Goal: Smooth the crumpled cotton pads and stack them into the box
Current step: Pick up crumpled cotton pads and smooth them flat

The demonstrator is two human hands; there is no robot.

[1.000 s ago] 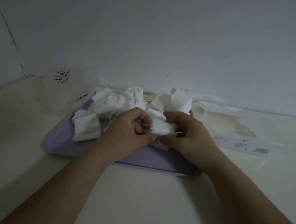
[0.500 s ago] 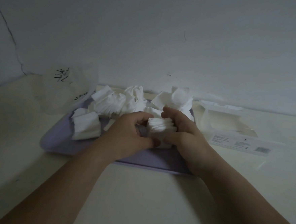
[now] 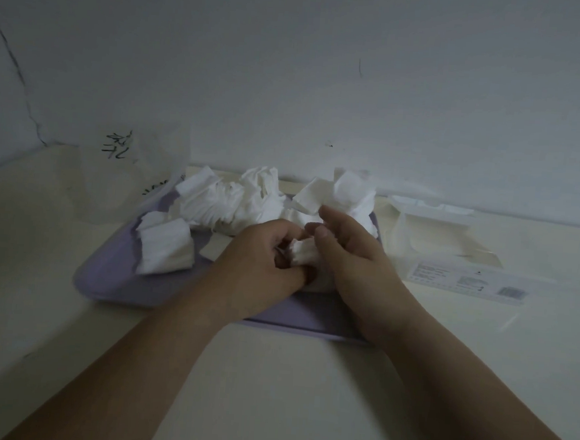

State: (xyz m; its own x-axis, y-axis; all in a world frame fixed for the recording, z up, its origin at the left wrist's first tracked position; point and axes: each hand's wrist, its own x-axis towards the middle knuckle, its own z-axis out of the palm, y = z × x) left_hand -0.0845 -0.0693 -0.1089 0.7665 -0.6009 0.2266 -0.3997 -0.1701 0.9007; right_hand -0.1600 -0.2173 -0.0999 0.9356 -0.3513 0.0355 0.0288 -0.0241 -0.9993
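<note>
A pile of crumpled white cotton pads (image 3: 235,202) lies across the back of a lilac tray (image 3: 113,276). A small stack of flatter pads (image 3: 164,250) rests on the tray's left side. My left hand (image 3: 261,269) and my right hand (image 3: 351,262) meet over the tray's middle, both pinching one crumpled pad (image 3: 303,253) between their fingers. Much of that pad is hidden by my fingers. The clear open box (image 3: 428,233) stands to the right of the tray, behind a flat printed label (image 3: 469,284).
A translucent plastic bag with black writing (image 3: 127,174) stands at the tray's back left. The wall runs close behind everything. The pale tabletop (image 3: 271,373) extends toward me in front of the tray.
Both hands have kept working the same pad: it showed as a broader piece between them before, and now it is bunched smaller under my fingers. My right fingers have lifted slightly.
</note>
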